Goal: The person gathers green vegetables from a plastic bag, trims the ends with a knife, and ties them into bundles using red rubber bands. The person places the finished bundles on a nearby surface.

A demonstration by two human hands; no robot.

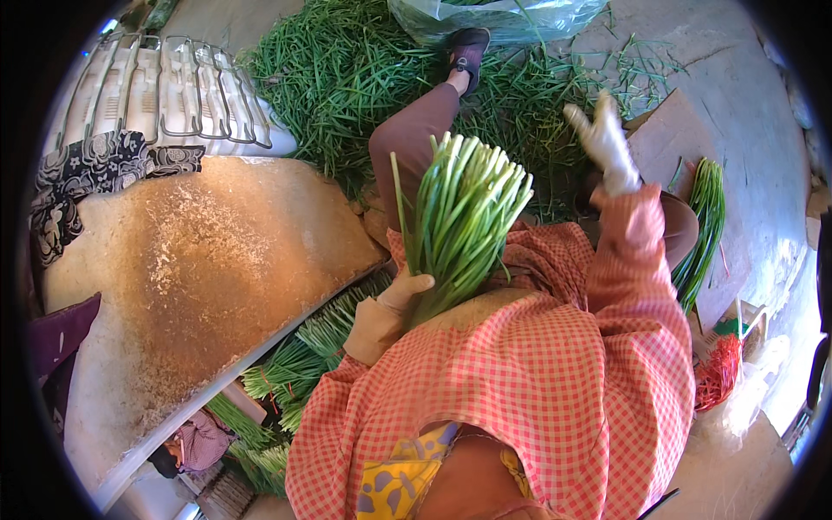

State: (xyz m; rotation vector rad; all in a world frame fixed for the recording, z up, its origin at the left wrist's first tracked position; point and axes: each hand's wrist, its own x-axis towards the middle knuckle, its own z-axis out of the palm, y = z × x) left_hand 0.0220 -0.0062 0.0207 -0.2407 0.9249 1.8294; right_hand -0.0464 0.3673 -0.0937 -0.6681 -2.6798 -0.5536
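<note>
My left hand [383, 315], in a pale glove, grips a thick bunch of green chives or similar long-stemmed greens [465, 214] against my front. The pale cut ends point up and away from me, roughly level with one another. The lower part of the bunch is hidden by the hand and my red checked garment. My right hand [608, 143], in a white glove, is raised off to the right with its fingers apart. It is blurred by motion, and nothing shows in it. Below it lies a heap of loose greens [351, 84].
A worn board [214, 260] slants at my left. Beneath its edge are several tied bunches [292, 377]. At right, another bunch [707, 214] lies on a flat sheet [689, 136], near red ties [718, 377]. A clear plastic bag [500, 23] sits beyond my foot.
</note>
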